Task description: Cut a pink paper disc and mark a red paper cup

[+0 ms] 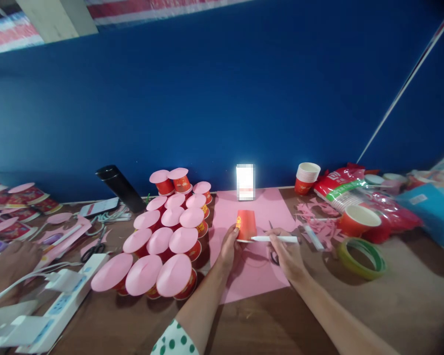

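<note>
A red paper cup (246, 225) stands upside down on a pink paper sheet (255, 207) on the wooden table. My left hand (229, 246) is closed on the cup's left side and holds it down. My right hand (286, 251) grips a white pen (276, 239), whose tip touches the paper at the cup's rim on the right. A faint pencil circle shows on the sheet near my right hand.
Several red cups capped with pink paper discs (170, 241) stand at left. Scissors (94, 249), a power strip (55, 301), a black bottle (120, 187) lie further left. A cup stack (306, 178), bagged cups (358, 197), pink scraps (318, 222), green tape roll (360, 256) sit right. Another person's hand (11, 261) rests far left.
</note>
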Demonstrator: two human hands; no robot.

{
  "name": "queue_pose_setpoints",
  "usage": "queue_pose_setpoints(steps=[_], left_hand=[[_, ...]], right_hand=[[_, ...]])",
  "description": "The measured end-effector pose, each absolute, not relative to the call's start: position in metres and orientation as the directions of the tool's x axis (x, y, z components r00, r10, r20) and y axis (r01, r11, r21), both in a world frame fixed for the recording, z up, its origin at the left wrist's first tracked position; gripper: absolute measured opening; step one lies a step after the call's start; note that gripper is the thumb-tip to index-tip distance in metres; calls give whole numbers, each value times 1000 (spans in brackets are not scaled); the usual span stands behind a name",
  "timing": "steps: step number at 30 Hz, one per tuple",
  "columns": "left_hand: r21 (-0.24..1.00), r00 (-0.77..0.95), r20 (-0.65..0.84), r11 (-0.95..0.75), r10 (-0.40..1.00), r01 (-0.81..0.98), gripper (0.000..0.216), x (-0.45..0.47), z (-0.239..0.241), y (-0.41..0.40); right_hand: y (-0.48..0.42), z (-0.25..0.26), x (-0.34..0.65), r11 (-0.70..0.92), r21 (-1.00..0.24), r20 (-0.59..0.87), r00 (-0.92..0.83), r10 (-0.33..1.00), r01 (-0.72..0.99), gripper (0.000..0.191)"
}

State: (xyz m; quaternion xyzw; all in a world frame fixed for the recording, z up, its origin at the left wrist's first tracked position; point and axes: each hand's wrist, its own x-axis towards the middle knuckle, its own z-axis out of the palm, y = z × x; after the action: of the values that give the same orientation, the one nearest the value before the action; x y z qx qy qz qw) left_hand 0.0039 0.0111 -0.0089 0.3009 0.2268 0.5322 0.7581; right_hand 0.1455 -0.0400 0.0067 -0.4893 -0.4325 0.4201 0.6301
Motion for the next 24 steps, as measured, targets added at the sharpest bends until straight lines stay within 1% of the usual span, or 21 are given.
queue_pose_setpoints(steps=[2, 6, 10, 16, 24], left_hand=[[697, 329, -32, 257, 944, -669, 33, 4, -8, 10], [701, 333, -42, 265, 942, -662, 32, 4, -8, 10], [709, 331, -43, 263, 943, -654, 35, 4, -10, 11], [719, 339, -40, 263, 940, -643, 34, 4, -6, 10], [725, 336, -32, 253, 941, -641, 36, 3, -9, 11]], right_hand=[[-40, 9, 145, 163, -980, 124, 281, 952, -118, 32], [-39, 9, 145, 169, -982, 142, 257, 956, -87, 35], [-40, 6, 146, 157, -981, 125, 247, 961, -115, 34], [-39, 4, 147, 181, -983, 168, 217, 962, -42, 33], [-39, 5, 147, 173, -979, 147, 222, 964, -104, 31]])
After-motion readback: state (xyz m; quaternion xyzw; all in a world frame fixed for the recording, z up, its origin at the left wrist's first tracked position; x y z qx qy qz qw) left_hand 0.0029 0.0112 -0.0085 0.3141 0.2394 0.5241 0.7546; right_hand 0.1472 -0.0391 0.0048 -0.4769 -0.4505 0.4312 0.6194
